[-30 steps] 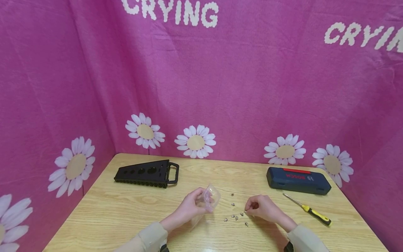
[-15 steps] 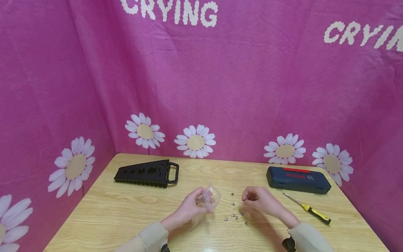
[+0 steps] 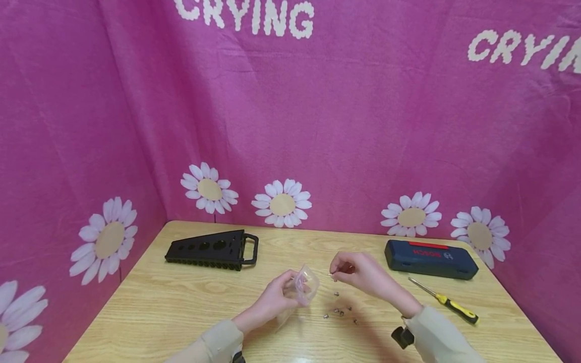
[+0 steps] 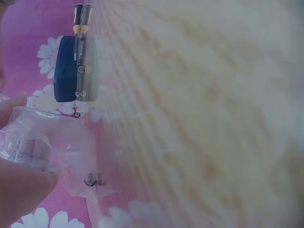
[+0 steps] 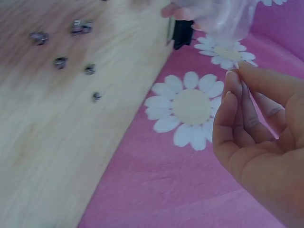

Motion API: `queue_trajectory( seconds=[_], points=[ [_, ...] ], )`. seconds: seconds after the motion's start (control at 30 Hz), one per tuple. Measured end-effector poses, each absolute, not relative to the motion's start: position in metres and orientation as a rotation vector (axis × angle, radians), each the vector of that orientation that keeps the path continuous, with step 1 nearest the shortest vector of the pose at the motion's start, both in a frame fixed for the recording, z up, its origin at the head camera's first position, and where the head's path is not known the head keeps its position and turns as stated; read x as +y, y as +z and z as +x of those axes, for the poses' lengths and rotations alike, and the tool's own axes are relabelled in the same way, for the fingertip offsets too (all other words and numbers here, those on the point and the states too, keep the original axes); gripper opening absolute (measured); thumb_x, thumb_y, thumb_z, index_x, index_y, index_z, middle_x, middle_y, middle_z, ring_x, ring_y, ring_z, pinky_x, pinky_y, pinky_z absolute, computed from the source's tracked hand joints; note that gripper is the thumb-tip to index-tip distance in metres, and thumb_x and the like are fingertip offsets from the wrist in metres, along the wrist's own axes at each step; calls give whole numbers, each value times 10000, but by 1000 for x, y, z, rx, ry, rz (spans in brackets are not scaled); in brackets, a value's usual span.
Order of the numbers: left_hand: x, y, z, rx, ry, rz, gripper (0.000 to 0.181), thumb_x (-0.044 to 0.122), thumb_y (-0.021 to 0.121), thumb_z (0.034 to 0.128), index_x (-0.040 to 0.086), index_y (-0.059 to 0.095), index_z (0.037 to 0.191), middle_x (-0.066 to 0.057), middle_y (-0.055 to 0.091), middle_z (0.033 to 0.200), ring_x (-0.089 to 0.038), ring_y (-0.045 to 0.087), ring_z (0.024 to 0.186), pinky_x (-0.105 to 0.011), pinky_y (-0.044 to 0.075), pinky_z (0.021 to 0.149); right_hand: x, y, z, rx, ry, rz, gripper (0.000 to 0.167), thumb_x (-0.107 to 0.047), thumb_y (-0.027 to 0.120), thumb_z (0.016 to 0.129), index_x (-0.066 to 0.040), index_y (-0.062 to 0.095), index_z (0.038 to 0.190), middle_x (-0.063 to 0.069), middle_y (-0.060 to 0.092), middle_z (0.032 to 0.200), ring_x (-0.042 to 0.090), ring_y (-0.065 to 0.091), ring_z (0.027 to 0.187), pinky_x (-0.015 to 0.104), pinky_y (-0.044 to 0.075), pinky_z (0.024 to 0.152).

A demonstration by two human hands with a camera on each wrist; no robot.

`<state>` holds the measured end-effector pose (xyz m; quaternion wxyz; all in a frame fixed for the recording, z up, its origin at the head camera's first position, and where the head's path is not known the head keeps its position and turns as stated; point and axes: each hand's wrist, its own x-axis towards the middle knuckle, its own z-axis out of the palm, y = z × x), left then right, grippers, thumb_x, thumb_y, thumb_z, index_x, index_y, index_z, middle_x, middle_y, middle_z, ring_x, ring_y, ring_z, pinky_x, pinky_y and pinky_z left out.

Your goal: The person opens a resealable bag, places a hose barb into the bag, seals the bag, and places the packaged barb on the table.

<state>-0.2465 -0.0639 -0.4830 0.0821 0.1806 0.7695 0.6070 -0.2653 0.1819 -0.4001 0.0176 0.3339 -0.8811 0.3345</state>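
In the head view my left hand (image 3: 268, 303) holds a clear plastic bag (image 3: 307, 285) whose mouth gapes to the right. The left wrist view shows the crinkled bag (image 4: 71, 147) between thumb and fingers; a small metal piece (image 4: 90, 179) appears through or behind it, I cannot tell which. My right hand (image 3: 360, 272) is raised right of the bag, pinching a tiny shiny screw (image 3: 330, 275) between thumb and forefinger. In the right wrist view the fingertips mostly hide it. Several small metal screws (image 3: 336, 310) lie scattered on the table between and below the hands.
The wooden table (image 3: 204, 297) backs onto a pink flowered cloth (image 3: 345, 126). A black tool rack (image 3: 206, 250) lies back left. A dark blue case (image 3: 431, 259) sits back right, with a yellow-and-black screwdriver (image 3: 456, 307) in front of it.
My right hand has lifted from the screws with one in its fingertips and moved left and away from me, toward the bag. The left hand and bag have stayed nearly still.
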Motion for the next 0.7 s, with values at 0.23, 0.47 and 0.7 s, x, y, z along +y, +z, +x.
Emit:
queue_trajectory(
  seconds=[0.23,0.47,0.7],
  points=[
    [-64,-484,-247,2279,1820,549,457,42,785,800,94,587,1208,-131,698,1211,-359,607,1231,-586,449,1066,162,-386,-266,-2709,1039,1100,57,-59,727,873,-99,686,875,-5,722,799,-34,605,732,184,560,672],
    [-64,-484,-248,2270,1820,561,454,47,782,806,93,581,1211,-139,689,1230,-358,607,1230,-573,463,1053,145,-382,-265,-2689,1011,1174,55,-50,729,865,-87,688,868,7,734,804,-13,626,737,172,561,682],
    [-64,-485,-249,2239,1822,577,436,44,765,824,81,568,1211,-155,710,1190,-322,641,1187,-477,517,1009,140,-384,-265,-2669,1007,1211,82,-19,724,859,-89,686,840,10,732,775,-18,622,712,169,561,669]
  ],
)
